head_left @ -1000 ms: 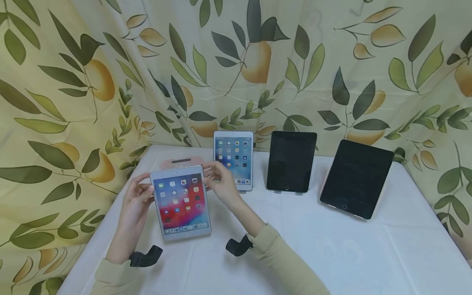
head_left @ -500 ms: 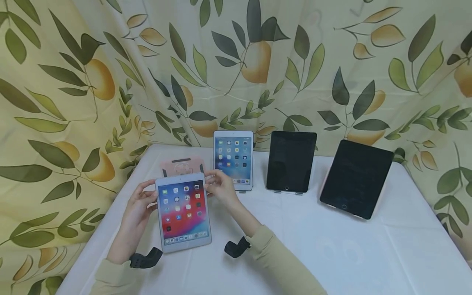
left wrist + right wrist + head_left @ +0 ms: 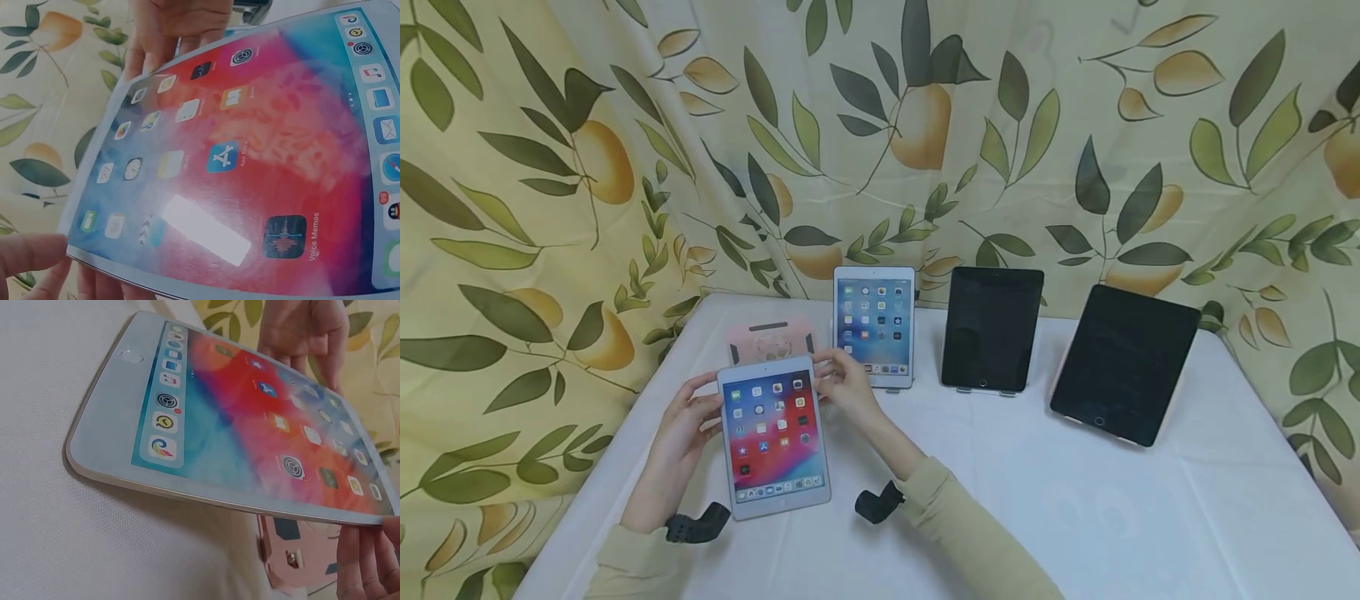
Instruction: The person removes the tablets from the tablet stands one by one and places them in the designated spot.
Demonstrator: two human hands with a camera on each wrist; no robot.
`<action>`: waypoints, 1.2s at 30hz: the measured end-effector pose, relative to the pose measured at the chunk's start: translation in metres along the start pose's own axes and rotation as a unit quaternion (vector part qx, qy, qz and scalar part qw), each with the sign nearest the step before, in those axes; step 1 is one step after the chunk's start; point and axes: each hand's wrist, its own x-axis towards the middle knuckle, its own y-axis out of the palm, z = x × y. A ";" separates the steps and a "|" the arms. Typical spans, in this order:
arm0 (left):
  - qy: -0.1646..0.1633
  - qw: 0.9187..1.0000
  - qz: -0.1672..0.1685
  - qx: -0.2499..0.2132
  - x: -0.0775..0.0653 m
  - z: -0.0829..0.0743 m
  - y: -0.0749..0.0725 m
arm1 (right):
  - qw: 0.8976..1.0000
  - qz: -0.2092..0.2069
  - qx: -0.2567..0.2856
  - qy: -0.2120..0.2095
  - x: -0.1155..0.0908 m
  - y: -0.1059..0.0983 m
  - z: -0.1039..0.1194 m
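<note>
Leaf-and-fruit print yellow curtain (image 3: 550, 167) hangs behind and to the left of the fingers, w/ a white-clothed desk (image 3: 1075, 500) under everything. Well right of the fingers, a large black dark-screened tablet (image 3: 1124, 363) leans back on a stand; nearer, a second black dark-screened tablet (image 3: 992, 328) stands upright; just beyond the right-hand fingers a white lit-screen small tablet (image 3: 876, 325) stands upright. Between both hands: a white-bezel small tablet w/ a red-blue lit home screen (image 3: 773, 436), home-button end low at the desk cloth on the wrist side, far end lifted toward the fingertips, so it's tilted. Left hand (image 3: 677, 433) grips its left edge near the top, fingers (image 3: 31, 253) curled at the corner, thumb on the bezel. Right hand (image 3: 850, 387) holds the top right corner, fingers (image 3: 365, 562) curled under the edge. Just behind the fingers, partly hidden by the held tablet, a pink tablet case w/ black trim (image 3: 770, 340) lies on the desk. Black wrist straps (image 3: 696, 523) sit on both wrists.
</note>
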 end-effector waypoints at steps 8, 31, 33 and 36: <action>-0.029 0.999 0.018 0.031 0.001 -0.004 -0.001 | 1.000 0.003 -0.010 0.008 -0.007 0.000 0.011; -0.019 0.991 0.083 0.101 -0.001 0.013 0.000 | 0.996 0.020 -0.050 0.065 0.002 -0.004 -0.038; -0.006 0.991 0.090 0.103 -0.004 0.016 -0.001 | 0.996 0.022 -0.056 0.068 0.001 -0.004 -0.040; 0.001 0.991 0.094 0.100 -0.008 0.019 -0.003 | 0.996 0.023 -0.063 0.067 -0.001 -0.004 -0.043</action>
